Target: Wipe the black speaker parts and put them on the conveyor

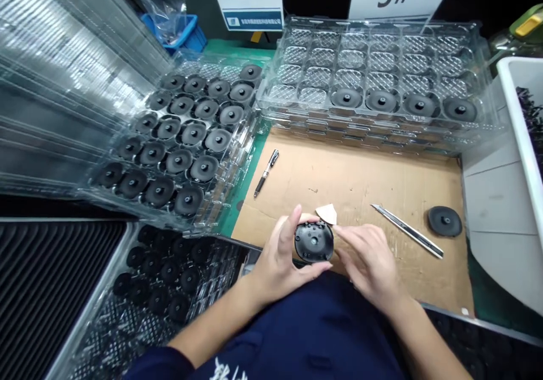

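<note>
My left hand (282,253) grips a black plastic cover (314,242), rounded-square, its thumb and fingers around opposite edges. The cover's inner face is turned up, showing a central boss and small pegs along the rim. At its right edge is my right hand (367,258), fingers stretched and apart, fingertips close to or touching the rim. A small pale, angular piece (326,214) sits just above the cover, one corner beside my right fingertips; whether it is held cannot be made out. Another black cover (444,221) lies to the right on the cardboard (356,176), outer side up.
A utility knife (407,230) and a pen (266,173) lie on the cardboard. Clear trays (377,117) with some black covers are stacked behind. A fuller tray stack (229,185) stands left. A white bin (520,63) holds dark parts at right.
</note>
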The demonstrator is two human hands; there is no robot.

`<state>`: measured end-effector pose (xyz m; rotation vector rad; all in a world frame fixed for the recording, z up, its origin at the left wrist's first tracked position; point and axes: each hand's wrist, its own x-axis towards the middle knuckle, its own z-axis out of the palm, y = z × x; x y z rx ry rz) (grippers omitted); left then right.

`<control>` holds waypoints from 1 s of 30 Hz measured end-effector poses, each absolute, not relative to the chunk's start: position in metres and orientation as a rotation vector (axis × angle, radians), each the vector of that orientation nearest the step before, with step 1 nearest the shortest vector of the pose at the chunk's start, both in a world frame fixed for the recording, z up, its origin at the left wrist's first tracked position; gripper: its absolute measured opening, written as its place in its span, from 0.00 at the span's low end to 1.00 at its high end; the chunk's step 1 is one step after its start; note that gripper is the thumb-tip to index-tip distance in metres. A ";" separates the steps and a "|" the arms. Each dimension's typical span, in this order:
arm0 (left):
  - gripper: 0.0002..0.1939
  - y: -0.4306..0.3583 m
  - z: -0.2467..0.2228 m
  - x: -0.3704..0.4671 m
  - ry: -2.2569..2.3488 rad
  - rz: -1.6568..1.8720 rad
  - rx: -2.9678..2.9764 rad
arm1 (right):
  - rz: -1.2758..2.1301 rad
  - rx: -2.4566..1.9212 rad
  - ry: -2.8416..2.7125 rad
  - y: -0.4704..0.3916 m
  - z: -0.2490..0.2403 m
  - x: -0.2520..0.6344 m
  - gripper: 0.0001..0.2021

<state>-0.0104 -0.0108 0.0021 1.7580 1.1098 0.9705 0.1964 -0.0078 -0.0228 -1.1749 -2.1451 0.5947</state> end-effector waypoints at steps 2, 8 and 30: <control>0.49 -0.011 0.007 -0.012 1.139 0.923 1.628 | 0.521 -1.002 -2.327 0.005 -0.011 0.200 0.22; 0.27 -0.026 -0.002 -0.019 1.151 0.804 0.958 | 0.734 -0.922 -2.127 0.010 -0.004 0.170 0.06; 0.16 -0.308 -0.121 -0.239 2.909 0.348 0.537 | 1.010 -0.851 -3.010 0.045 -0.105 0.107 0.18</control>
